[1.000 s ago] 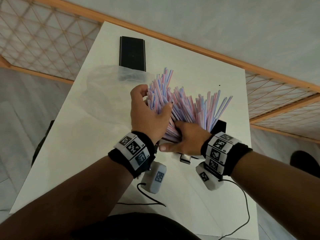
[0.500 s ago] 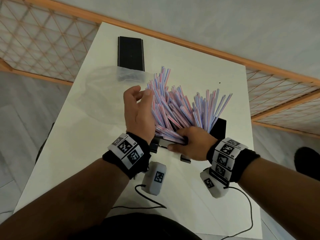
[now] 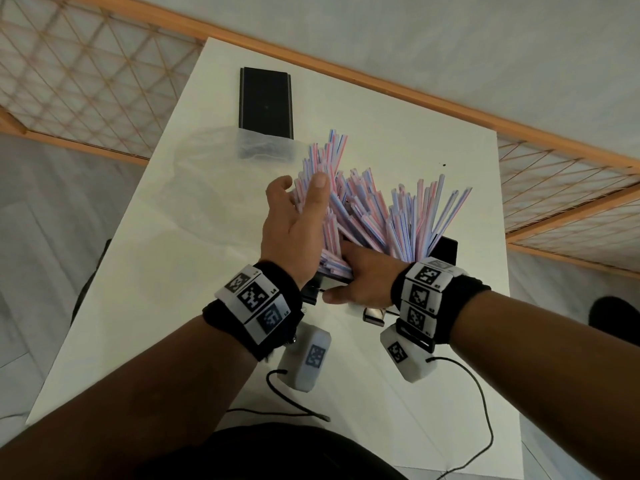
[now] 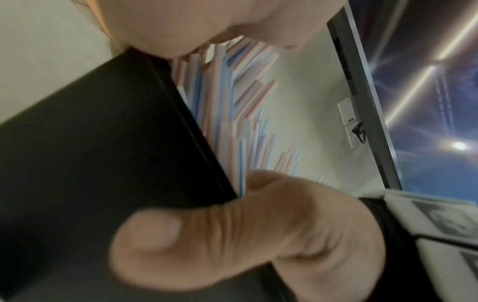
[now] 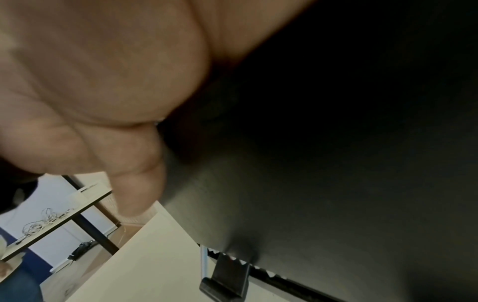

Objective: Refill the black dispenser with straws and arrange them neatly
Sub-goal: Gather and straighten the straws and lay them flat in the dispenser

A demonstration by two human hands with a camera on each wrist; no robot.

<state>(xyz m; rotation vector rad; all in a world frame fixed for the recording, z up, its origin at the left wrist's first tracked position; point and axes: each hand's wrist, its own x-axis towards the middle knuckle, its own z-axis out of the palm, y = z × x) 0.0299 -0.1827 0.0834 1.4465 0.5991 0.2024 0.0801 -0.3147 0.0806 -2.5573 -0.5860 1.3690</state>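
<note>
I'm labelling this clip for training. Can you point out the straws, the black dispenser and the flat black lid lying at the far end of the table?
straws (image 3: 374, 216): head view, middle of the fanned bundle.
black dispenser (image 3: 446, 249): head view, its far right corner beside the straws.
black lid (image 3: 266, 102): head view, centre of its flat top.

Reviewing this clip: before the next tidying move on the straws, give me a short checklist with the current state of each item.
1. Straws seated in the black dispenser: ok, but fanned out.
2. Straws aligned neatly: not ok, tips splay unevenly.
3. Left hand against the bundle's left side: ok.
4. Right hand steadying the dispenser's near edge: ok.
5. Lid lying apart on the table: ok.
6. Straws fully down inside: cannot tell.
</note>
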